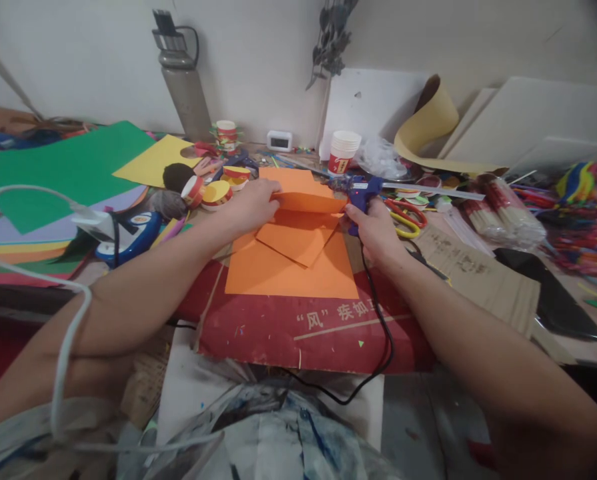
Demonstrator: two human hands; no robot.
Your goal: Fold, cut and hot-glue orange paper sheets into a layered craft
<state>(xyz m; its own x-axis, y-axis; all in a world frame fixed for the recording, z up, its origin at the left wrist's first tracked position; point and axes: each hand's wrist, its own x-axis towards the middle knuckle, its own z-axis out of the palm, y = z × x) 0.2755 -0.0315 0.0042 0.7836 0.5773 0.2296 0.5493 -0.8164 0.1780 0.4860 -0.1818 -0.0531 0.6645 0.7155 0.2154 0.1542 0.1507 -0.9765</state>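
My left hand pinches the left end of a folded orange paper strip, which is raised over other orange sheets. My right hand is closed round a blue hot glue gun with a glue stick jutting out to the right; its nozzle points left above the strip's far edge. Below lie a smaller orange piece turned cornerwise and a larger orange sheet. The glue gun's black cord hangs down over the red cardboard under the papers.
Red-and-yellow cup pieces stand left of the papers. Behind are a grey bottle, stacked paper cups and a small clock. Yellow-handled scissors and a black phone lie right. A white cable crosses my left arm.
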